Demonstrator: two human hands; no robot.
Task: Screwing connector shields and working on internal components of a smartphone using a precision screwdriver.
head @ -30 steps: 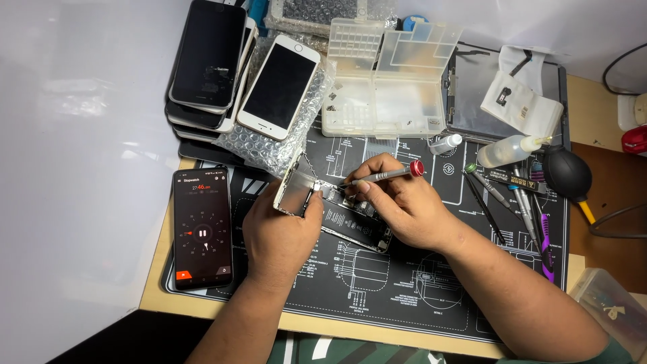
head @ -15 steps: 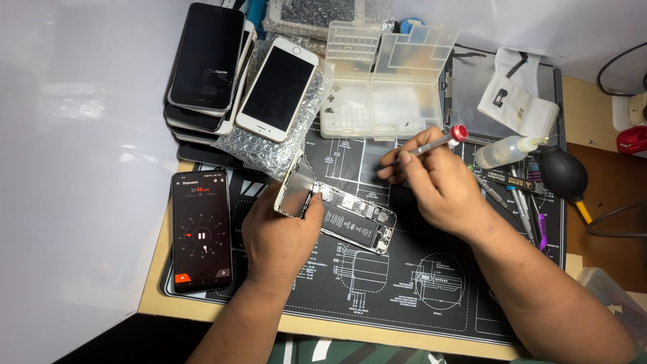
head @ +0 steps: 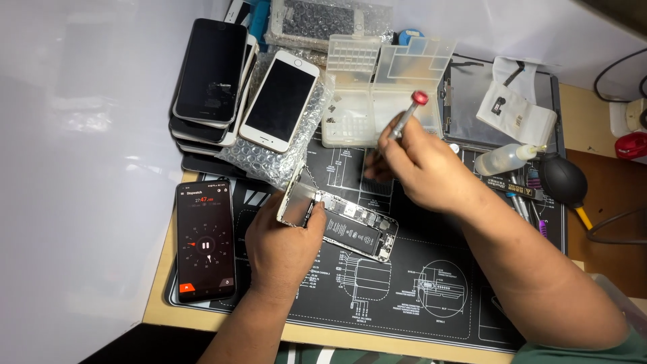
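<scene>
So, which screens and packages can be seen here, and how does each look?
Timer phone: mat's left edge, lit black screen, orange dial.
White phone: on bubble wrap, dark screen.
Phone stack: top left, dark screens.
White pouch: upper right, flat.
Parts box: top centre, clear, open.

forearms: bare | hands [head: 283, 236]: ungloved | shirt [head: 579, 350]: green, lower right

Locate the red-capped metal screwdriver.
Head view, upper centre: the red-capped metal screwdriver is in the right hand, raised in front of the clear plastic parts box, right of the white phone.
</scene>
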